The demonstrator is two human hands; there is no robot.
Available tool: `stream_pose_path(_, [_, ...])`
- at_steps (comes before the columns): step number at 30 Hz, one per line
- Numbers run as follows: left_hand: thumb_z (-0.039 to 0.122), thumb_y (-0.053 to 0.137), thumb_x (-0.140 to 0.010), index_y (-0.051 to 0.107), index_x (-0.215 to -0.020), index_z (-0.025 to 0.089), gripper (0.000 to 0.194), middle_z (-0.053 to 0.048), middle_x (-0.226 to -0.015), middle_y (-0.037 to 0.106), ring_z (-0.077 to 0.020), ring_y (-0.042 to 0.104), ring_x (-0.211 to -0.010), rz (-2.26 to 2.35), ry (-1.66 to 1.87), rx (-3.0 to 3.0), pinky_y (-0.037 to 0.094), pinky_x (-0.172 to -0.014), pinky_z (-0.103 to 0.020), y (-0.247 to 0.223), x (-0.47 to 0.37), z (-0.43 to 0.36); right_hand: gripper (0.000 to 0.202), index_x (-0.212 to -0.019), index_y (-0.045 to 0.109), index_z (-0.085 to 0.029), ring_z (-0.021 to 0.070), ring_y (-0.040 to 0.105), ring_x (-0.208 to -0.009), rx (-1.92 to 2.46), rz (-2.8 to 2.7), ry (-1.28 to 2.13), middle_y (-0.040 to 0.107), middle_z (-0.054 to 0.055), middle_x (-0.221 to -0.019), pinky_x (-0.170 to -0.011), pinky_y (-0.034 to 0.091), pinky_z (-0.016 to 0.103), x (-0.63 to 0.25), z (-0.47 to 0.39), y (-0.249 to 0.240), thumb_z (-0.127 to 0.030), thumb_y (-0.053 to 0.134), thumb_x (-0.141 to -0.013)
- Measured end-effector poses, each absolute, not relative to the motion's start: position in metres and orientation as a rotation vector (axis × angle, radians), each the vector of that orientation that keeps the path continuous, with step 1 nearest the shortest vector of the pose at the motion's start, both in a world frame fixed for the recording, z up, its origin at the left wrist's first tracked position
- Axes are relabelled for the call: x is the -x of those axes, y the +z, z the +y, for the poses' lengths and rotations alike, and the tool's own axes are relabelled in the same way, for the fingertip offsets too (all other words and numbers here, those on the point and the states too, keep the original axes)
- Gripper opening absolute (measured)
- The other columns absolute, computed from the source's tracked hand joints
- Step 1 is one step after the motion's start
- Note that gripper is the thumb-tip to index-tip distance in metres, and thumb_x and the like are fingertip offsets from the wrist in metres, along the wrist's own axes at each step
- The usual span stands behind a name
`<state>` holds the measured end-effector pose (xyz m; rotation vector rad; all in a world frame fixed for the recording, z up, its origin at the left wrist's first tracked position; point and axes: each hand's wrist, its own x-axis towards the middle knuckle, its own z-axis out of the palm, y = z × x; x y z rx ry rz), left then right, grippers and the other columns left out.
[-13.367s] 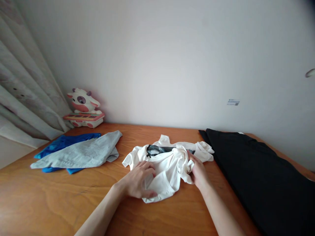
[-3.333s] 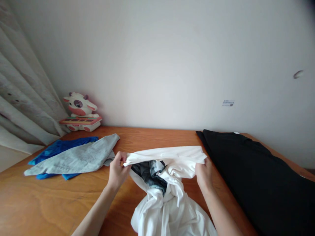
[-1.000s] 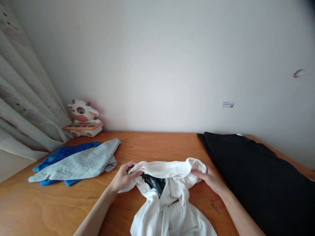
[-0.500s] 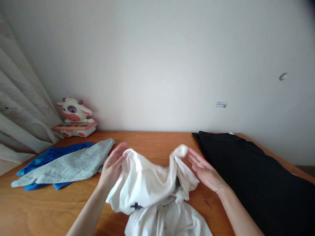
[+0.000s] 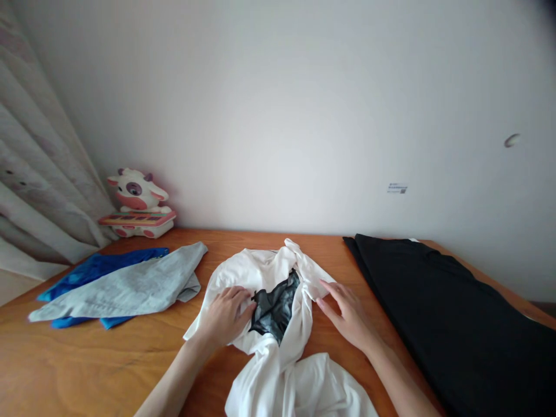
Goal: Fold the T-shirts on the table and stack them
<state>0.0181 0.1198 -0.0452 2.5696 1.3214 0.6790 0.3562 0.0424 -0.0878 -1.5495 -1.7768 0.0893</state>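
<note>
1. Now white garment [image 5: 300, 330], one piece, lying on the wooden surface [image 5: 108, 370] from the centre to the lower edge of the frame; half a second ago its upper part was raised between both hands.
2. Dark panel [image 5: 275, 307] of same, at centre, facing up in crumpled folds; mostly covered by white cloth in that earlier view.
3. Left hand [image 5: 223, 318], palm down on the cloth left of the panel; grip relaxed, thumb and fingers parted, nothing clenched.
4. Right hand [image 5: 350, 315], right of centre; grip loose and spread, fingertips at the garment's right edge, whether touching cannot be told.
5. Orientation: long axis running from lower centre of the frame up toward the wall; upper end fanned wide, middle drawn narrow and twisted, lower end bunched.
6. Grey garment [image 5: 130, 286], left of frame, over a blue garment [image 5: 99, 266]; black garment [image 5: 434, 307], right. All three unmoved on the surface.
</note>
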Motion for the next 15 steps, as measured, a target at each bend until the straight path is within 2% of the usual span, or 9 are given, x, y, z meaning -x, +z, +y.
stream_pose_path(2, [0.042, 0.051, -0.096, 0.069, -0.117, 0.022, 0.035, -0.011, -0.125, 0.071, -0.0295, 0.064, -0.118, 1.287, 0.609, -2.623, 0.048, -0.104, -0.046, -0.046, -0.02, 0.115, 0.04, -0.129, 0.065, -0.033, 0.0294, 0.061, -0.117, 1.641, -1.832, 0.001, 0.065, 0.01, -0.125, -0.099, 0.049, 0.049, -0.351, 0.041, -0.087, -0.05, 0.059, -0.094])
stream_pose_path(5, [0.049, 0.058, -0.092, 0.063, -0.132, 0.021, 0.049, -0.013, -0.139, 0.064, -0.0328, 0.057, -0.129, 1.286, 0.512, -2.673, 0.045, -0.109, -0.05, -0.047, -0.021, 0.109, 0.025, -0.106, 0.076, -0.029, 0.0303, 0.064, -0.106, 1.712, -1.853, -0.03, 0.067, 0.011, -0.112, -0.092, 0.051, 0.048, -0.346, 0.043, -0.086, -0.044, 0.06, -0.093])
stream_pose_path(8, [0.049, 0.065, -0.086, 0.058, -0.139, 0.02, 0.06, -0.015, -0.147, 0.057, -0.0349, 0.051, -0.137, 1.333, 0.434, -2.713, 0.042, -0.113, -0.052, -0.051, -0.022, 0.106, 0.026, -0.092, 0.074, -0.024, 0.0271, 0.067, -0.093, 1.68, -1.782, 0.059, 0.069, 0.011, -0.098, -0.085, 0.052, 0.043, -0.345, 0.046, -0.087, -0.039, 0.052, -0.095])
stream_pose_path(10, [0.047, 0.064, -0.087, 0.058, -0.139, 0.021, 0.058, -0.014, -0.148, 0.055, -0.0339, 0.049, -0.139, 1.341, 0.43, -2.723, 0.04, -0.115, -0.052, -0.055, -0.023, 0.107, 0.028, -0.093, 0.069, -0.023, 0.0249, 0.069, -0.08, 1.657, -1.663, 0.23, 0.071, 0.008, -0.084, -0.077, 0.054, 0.039, -0.348, 0.048, -0.09, -0.043, 0.049, -0.095])
stream_pose_path(13, [0.044, 0.063, -0.088, 0.056, -0.14, 0.022, 0.056, -0.014, -0.149, 0.055, -0.033, 0.048, -0.14, 1.298, 0.445, -2.717, 0.038, -0.116, -0.053, -0.059, -0.021, 0.11, 0.041, -0.102, 0.06, -0.022, 0.023, 0.068, -0.062, 1.552, -1.248, 0.599, 0.07, 0.003, -0.07, -0.063, 0.056, 0.036, -0.359, 0.054, -0.097, -0.06, 0.05, -0.091])
stream_pose_path(14, [0.044, 0.064, -0.088, 0.056, -0.14, 0.023, 0.056, -0.014, -0.149, 0.055, -0.0333, 0.047, -0.14, 1.282, 0.449, -2.709, 0.038, -0.116, -0.053, -0.06, -0.02, 0.11, 0.046, -0.106, 0.058, -0.022, 0.0239, 0.071, -0.068, 1.457, -1.103, 0.693, 0.072, 0.004, -0.076, -0.065, 0.057, 0.037, -0.365, 0.056, -0.1, -0.064, 0.052, -0.089])
stream_pose_path(15, [0.043, 0.064, -0.088, 0.056, -0.14, 0.023, 0.057, -0.014, -0.149, 0.054, -0.0338, 0.047, -0.14, 1.271, 0.457, -2.699, 0.038, -0.116, -0.054, -0.06, -0.02, 0.111, 0.049, -0.111, 0.056, -0.023, 0.0252, 0.073, -0.082, 1.358, -0.998, 0.733, 0.074, 0.007, -0.091, -0.072, 0.059, 0.039, -0.372, 0.057, -0.103, -0.066, 0.054, -0.088])
